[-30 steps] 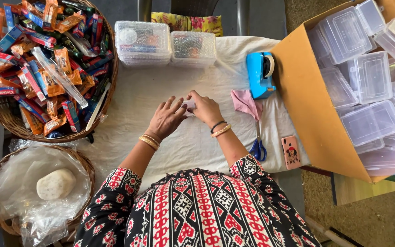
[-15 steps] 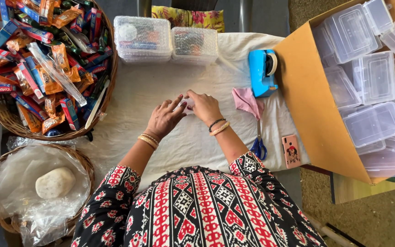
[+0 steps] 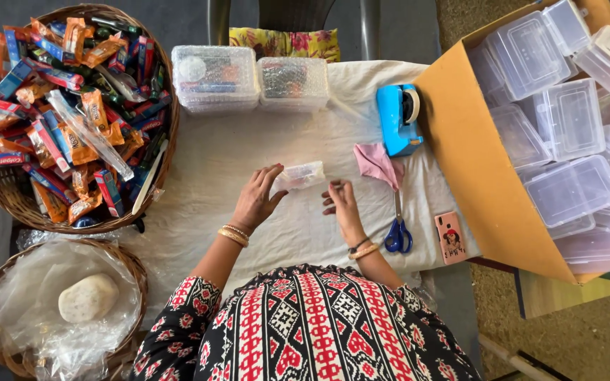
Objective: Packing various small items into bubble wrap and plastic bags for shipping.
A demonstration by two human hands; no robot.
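The left hand (image 3: 254, 201) pinches a small clear packet (image 3: 299, 174) just above the white cloth (image 3: 206, 169), the loosely open right hand (image 3: 342, 204) at its 4 o'clock, ready to help.

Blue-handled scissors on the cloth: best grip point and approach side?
Take the scissors by the blue handle loops, the end nearest the person, coming from above with the right hand. They lie flat, blades pointing away under the pink cloth, so the loops are the exposed, blunt part.
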